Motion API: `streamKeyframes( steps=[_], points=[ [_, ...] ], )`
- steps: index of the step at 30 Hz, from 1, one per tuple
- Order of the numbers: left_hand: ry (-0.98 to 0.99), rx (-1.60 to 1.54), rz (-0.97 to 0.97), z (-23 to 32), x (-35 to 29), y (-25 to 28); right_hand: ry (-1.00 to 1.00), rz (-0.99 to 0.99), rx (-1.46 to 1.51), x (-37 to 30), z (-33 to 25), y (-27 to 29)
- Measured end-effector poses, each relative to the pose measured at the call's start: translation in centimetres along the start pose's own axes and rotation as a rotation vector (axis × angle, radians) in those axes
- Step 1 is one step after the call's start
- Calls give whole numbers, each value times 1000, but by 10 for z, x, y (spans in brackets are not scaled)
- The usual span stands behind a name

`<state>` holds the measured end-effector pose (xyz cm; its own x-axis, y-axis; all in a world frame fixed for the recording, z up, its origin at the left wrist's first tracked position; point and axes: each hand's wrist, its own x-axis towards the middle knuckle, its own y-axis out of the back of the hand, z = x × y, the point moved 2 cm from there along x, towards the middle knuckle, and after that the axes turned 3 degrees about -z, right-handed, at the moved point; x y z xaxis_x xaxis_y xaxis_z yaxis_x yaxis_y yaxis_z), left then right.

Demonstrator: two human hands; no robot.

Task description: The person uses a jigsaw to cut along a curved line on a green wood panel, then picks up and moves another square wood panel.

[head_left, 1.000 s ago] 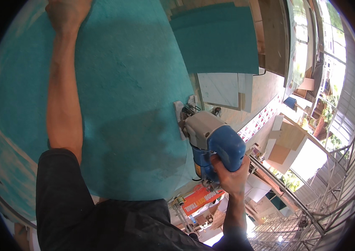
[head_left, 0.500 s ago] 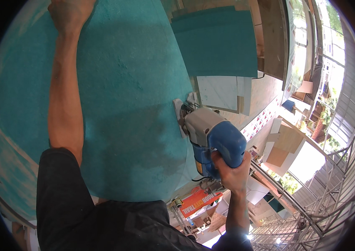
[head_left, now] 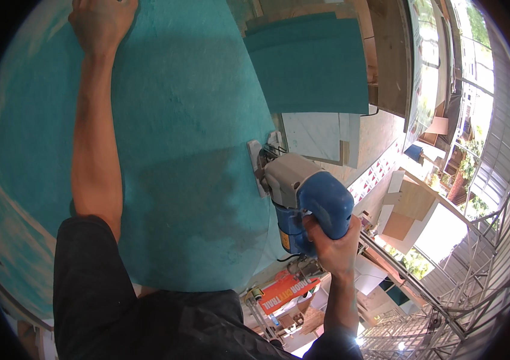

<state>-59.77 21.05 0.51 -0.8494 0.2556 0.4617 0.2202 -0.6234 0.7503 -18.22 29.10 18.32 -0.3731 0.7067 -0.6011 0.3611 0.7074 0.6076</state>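
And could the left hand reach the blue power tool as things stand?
Probably not without moving: the left hand is far up the teal sheet, and the right hand grips the power tool.

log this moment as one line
right hand: gripping blue jigsaw | left hand: at teal board, partly cropped | jigsaw base: at board's right edge

The person wears a dark shirt [head_left: 189, 324] with wide short sleeves [head_left: 90, 270], forearms [head_left: 96, 150] bare.

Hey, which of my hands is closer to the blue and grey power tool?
Your right hand: it grips the handle of the power tool. Your left hand is apart from it, farther up and left over the teal sheet.
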Motion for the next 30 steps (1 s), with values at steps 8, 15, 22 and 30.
streamKeyframes(
  steps=[8,15,22,30],
  points=[
    [4,-21,1,3,2,6,13,0,9,5,-6,-2],
    [-116,79,-8,-43,7,-23,28,-17,-4,6,-10,1],
    [-172,140,-26,-64,6,-33,42,-5,-1,11,-12,-1],
    [-167,156,-21,-65,9,-31,39,-13,-6,15,-20,-1]
  ],
)
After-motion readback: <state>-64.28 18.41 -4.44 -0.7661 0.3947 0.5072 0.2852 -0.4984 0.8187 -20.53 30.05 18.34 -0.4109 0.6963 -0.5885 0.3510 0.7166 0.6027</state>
